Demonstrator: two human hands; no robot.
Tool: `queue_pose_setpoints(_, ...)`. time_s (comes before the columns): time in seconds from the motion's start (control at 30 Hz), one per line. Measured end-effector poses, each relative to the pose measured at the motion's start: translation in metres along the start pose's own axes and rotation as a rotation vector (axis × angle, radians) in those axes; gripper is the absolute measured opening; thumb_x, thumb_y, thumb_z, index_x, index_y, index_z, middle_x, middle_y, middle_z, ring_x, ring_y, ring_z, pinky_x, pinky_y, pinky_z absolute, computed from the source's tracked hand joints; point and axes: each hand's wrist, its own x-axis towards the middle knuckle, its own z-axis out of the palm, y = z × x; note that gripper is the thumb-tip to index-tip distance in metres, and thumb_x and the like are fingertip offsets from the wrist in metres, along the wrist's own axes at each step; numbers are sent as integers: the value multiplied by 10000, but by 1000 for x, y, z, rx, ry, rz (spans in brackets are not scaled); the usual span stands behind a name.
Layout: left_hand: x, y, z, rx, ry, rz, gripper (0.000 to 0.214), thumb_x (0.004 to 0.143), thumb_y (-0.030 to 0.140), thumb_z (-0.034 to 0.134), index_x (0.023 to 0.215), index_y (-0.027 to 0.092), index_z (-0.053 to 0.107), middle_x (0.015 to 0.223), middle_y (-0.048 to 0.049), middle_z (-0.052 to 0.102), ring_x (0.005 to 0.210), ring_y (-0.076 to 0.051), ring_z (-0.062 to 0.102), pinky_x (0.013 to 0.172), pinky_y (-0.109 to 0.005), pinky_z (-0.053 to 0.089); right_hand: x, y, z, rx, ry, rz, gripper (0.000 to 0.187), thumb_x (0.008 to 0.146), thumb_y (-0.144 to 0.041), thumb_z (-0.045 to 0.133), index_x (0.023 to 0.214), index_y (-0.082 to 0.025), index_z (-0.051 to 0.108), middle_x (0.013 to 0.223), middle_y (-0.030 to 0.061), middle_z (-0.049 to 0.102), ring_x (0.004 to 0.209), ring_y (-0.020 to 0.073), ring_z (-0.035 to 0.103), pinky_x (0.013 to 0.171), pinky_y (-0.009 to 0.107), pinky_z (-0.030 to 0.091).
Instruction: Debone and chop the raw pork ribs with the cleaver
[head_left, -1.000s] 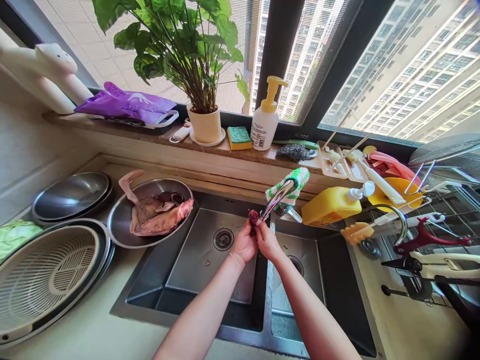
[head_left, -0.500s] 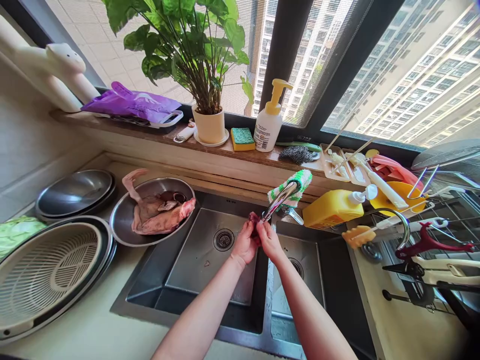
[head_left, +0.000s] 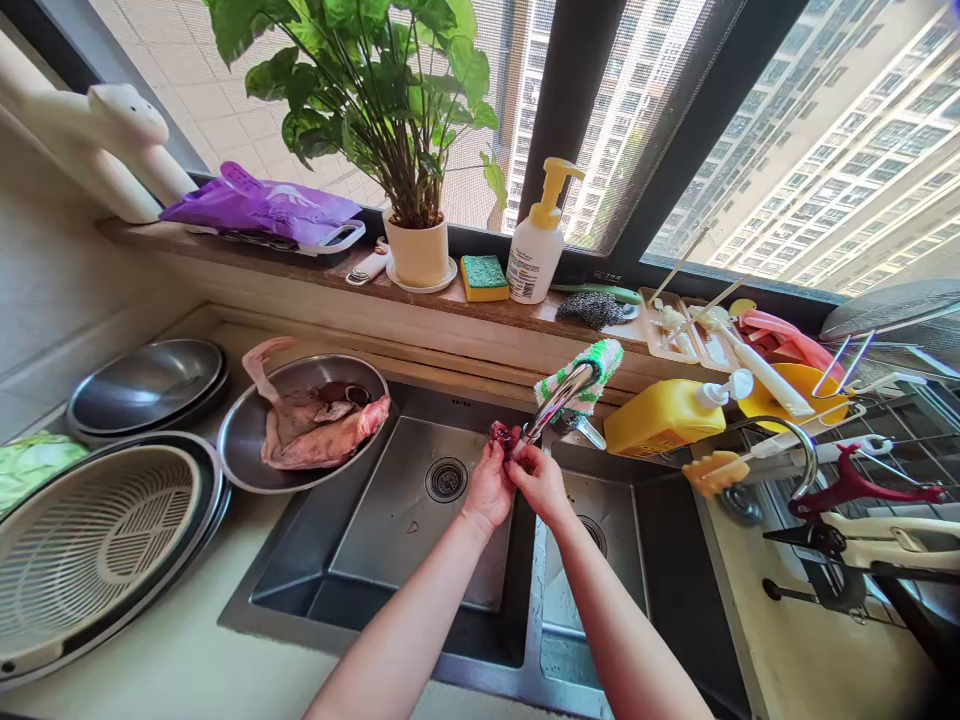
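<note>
A small dark red piece of raw offal [head_left: 504,436] sits in my left hand [head_left: 487,490], whose fingers are closed around it. My right hand [head_left: 541,484] pinches the near side of the same piece with thumb and fingers. Both hands are just below the mouth of the chrome faucet [head_left: 562,395], over the left basin of the steel sink [head_left: 420,540]. A green and white cloth [head_left: 606,358] is wrapped on the faucet. To the left, a raw plucked bird [head_left: 322,440] lies in a steel bowl [head_left: 238,462], its neck over the rim.
Stacked strainer and bowls [head_left: 150,530] stand on the left counter. A yellow bottle [head_left: 656,418] is behind the right basin. Along the sill are a potted plant [head_left: 417,250], sponge [head_left: 484,278] and pump bottle [head_left: 535,255]. A dish rack [head_left: 900,420] with utensils fills the right side.
The red piece has come up above my left fingers and shows more. My right fingers have drawn in, bent lower beside it. The view has shifted very slightly.
</note>
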Motion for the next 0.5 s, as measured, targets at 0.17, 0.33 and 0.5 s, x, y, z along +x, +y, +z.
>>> queue_pose_setpoints(0.17,2,4,0,-25,-7,-34,246,851,230,491,1082,261,568,1054,-21,653,1009,-170,582,943,-362,394,1,-1,-5,27,-7,43,155,642,-265,531,746,-186,615,630,-12,615,567,125,548,554,249,445)
queue_pose_setpoints(0.33,4,6,1,-23,-9,-20,243,842,239,503,1071,248,583,1068,-28,648,1001,-175,585,933,-362,404,1,-6,-5,60,-2,53,196,651,-336,561,776,-188,589,657,4,638,601,142,581,565,257,461)
queue_pose_setpoints(0.5,6,2,2,-39,-25,-8,223,846,227,498,1048,238,592,1043,-25,657,978,-165,596,958,-357,392,3,-7,-3,23,50,36,103,625,-264,548,691,-188,567,593,-23,593,532,114,520,507,228,406)
